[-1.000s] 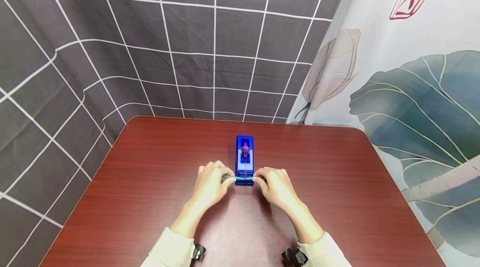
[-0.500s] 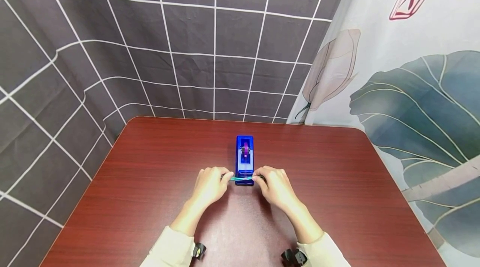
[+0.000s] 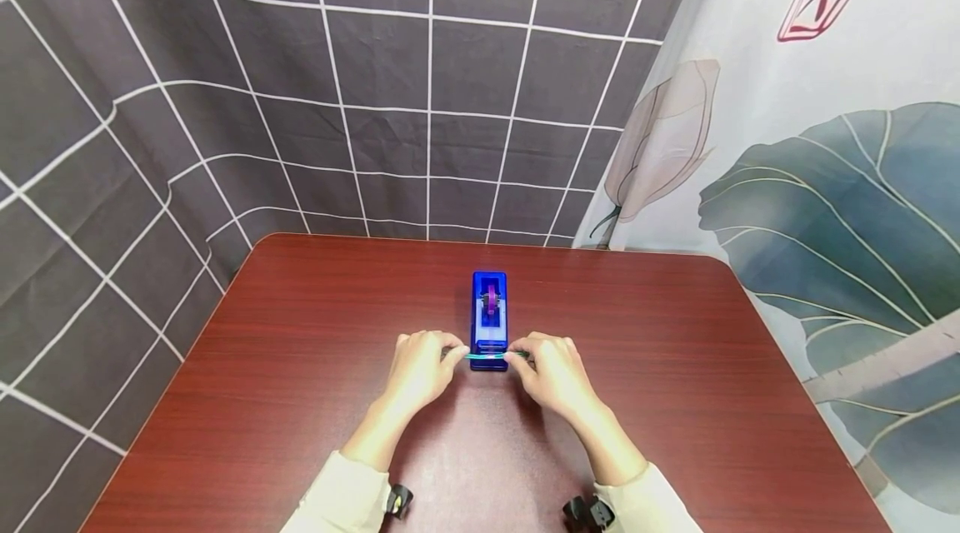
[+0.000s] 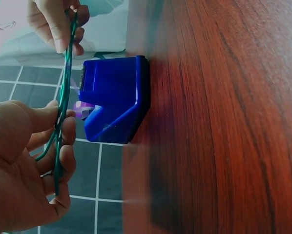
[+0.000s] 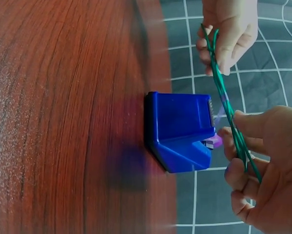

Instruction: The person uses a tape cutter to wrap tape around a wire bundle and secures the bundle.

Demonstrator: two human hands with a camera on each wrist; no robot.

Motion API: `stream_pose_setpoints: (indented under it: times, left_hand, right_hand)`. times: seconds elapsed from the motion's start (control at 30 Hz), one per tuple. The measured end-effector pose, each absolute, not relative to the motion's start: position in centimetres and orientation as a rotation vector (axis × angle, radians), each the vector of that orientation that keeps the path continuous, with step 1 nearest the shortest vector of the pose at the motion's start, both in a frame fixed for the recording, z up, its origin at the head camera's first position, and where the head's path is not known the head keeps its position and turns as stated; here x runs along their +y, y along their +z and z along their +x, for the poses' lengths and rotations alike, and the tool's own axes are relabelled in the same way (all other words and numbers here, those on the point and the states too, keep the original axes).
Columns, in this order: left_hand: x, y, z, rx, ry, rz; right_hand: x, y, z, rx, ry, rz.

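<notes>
A bundle of thin green wires [image 3: 487, 356] is stretched sideways just above the front end of a blue tape dispenser [image 3: 491, 335]. My left hand [image 3: 422, 368] pinches the bundle's left part between thumb and fingers. At the other side my right hand [image 3: 557, 368] pinches it the same way. In the left wrist view, loose ends of the wires [image 4: 57, 165] lie across the left fingers. A roll of purple tape [image 3: 492, 300] sits in the dispenser. From the toothed cutter a translucent purple strip [image 5: 219, 115] reaches to the bundle, where a purple patch [image 5: 224, 97] shows.
The dispenser stands on a reddish-brown wooden table [image 3: 337, 291]. Behind it hangs a dark grey curtain [image 3: 382, 141] with white grid lines. A pale curtain with leaf prints [image 3: 825, 208] hangs on the right. Both sleeve cuffs carry a small black device [image 3: 400, 501].
My left fingers have closed down from a more raised pose and shifted slightly left, then back right along the wires. The right hand and the dispenser have stayed nearly still.
</notes>
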State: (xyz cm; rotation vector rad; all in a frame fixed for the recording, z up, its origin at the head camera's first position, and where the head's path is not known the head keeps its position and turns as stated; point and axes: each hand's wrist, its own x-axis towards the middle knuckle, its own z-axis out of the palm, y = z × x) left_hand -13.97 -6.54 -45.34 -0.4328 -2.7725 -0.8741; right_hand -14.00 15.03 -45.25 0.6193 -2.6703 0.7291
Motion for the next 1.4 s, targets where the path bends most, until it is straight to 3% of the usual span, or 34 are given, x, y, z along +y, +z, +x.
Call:
stream_pose_setpoints:
  times: [1.4]
  left_hand:
    - [-6.26, -45.70, -14.06, -2.715, -0.904, -0.456]
  right_hand:
    - [14.83, -45.04, -14.21, -2.832, 0.976, 0.205]
